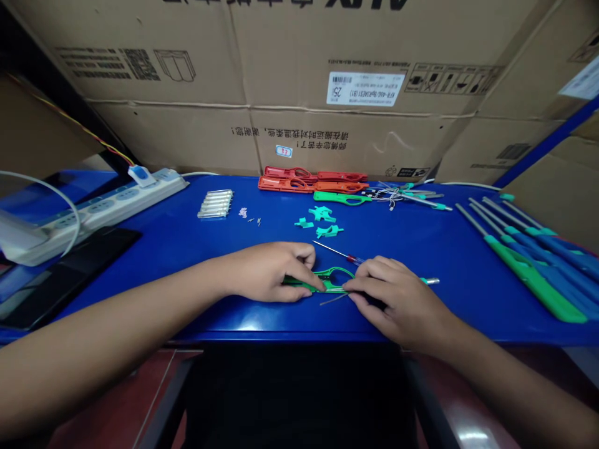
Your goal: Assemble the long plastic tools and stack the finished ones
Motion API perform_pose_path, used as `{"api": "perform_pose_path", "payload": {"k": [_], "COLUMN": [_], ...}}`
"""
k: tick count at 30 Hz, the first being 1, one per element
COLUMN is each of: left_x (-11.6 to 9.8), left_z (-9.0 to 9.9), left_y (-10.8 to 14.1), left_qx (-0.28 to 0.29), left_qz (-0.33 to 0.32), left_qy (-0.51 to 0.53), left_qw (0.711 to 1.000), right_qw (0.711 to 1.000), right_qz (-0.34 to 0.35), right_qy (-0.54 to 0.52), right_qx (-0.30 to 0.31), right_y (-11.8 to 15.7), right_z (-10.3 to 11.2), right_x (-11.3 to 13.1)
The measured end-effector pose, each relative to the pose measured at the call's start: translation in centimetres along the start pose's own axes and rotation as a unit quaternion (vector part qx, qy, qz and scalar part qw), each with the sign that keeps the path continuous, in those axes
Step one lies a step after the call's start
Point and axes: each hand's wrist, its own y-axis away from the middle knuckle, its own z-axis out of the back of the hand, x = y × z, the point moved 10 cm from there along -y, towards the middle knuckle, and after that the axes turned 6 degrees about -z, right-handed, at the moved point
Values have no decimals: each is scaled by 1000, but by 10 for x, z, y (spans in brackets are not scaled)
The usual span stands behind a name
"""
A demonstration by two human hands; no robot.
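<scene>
A green lighter casing half (340, 272) with a loop-shaped opening lies near the table's front edge. My left hand (276, 274) grips its left end, the index fingertip pressed down inside it. At its right end my right hand (397, 299) is closed, thumb and fingertips pinching a thin wire (333, 300) whose loose end sticks out toward the left. A metal tube tip (431, 281) shows past my right hand; its other part is hidden underneath. Just behind lies a screwdriver (334, 250) with a red collar, its handle partly covered by my right hand.
Turquoise plastic clips (322, 214), red casing halves (287, 183), another green casing half (341, 198) and wired metal tubes (423, 198) lie farther back. White cylinders (216, 204) stand left. Long lighters (533, 274) lie right. A power strip (116, 202) and black phone (70, 274) sit left.
</scene>
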Motion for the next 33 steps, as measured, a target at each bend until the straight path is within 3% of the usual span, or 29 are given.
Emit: {"api": "perform_pose_path", "payload": {"k": [17, 33], "left_x": [-6, -7], "left_z": [-3, -6], "left_y": [-2, -3], "left_qx": [-25, -48], "left_qz": [9, 27], "left_qy": [-11, -2], "left_qw": [1000, 998], "right_qw": [1000, 999], "right_qz": [13, -34], "right_qy": [12, 5], "right_qx": [-7, -24], "right_y": [4, 6], "right_z": [-1, -1], "right_x": [7, 9]}}
